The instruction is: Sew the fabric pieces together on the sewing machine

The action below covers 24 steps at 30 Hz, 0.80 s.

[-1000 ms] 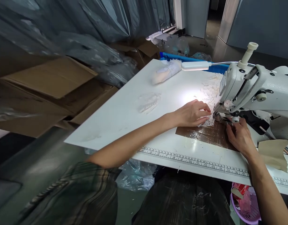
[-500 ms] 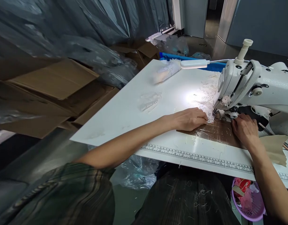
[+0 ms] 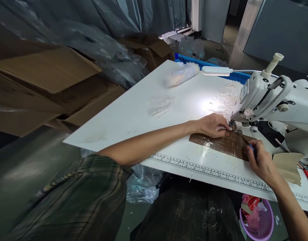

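Observation:
A white sewing machine stands on the white table at the right. Beside its needle, my left hand is closed, fingertips pinching the near edge of white lace fabric. The lace runs back from there under the lamp's light. My right hand is closed around a small pair of thread snips with a blue handle and dark blades. The blades point left toward the presser foot, over a brown taped patch on the tabletop. My left fingers rest at that patch's far edge.
A lace scrap and a wrapped white bundle lie on the table. A lit lamp hangs over it. A printed ruler lines the front edge. Open cardboard boxes stand left; a purple basket sits below right.
My right hand has come back from beside the machine and now holds thread snips. My left hand has moved slightly closer to the needle. The view has shifted a little.

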Available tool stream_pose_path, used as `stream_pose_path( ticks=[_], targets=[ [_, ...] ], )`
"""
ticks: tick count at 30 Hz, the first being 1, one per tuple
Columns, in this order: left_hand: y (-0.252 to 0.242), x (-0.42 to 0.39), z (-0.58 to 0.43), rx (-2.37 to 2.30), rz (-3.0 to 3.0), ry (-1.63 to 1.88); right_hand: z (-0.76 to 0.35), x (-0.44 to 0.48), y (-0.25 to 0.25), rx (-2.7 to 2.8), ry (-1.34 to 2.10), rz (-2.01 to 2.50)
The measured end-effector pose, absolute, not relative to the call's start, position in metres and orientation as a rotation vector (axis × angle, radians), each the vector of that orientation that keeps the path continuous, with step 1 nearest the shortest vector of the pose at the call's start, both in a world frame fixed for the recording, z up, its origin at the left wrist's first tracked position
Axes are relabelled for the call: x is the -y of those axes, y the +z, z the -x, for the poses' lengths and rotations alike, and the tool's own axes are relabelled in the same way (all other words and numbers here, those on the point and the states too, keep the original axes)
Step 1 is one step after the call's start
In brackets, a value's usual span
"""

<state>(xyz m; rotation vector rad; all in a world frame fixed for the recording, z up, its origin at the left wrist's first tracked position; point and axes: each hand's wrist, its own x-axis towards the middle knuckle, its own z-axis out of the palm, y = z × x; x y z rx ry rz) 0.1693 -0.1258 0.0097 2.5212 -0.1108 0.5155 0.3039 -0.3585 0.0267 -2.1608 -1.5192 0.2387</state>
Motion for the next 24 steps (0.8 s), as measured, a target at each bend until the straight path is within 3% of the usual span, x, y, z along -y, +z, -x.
stream_pose_path(
  ticks=[4,10,14,24],
  targets=[
    [0.011,0.128,-0.170,-0.114,-2.362,0.472,-0.292,0.343,0.017,1.693,0.116,2.227],
    [0.010,0.116,-0.168,-0.080,-2.155,0.413,-0.297,0.310,0.017,1.753,-0.123,2.353],
    [0.008,0.113,-0.169,-0.101,-2.047,0.363,-0.303,0.299,0.018,1.652,-0.117,2.546],
    [-0.001,0.105,-0.171,-0.035,-2.039,0.285,-0.297,0.298,0.013,1.648,-0.187,2.532]
  ],
)
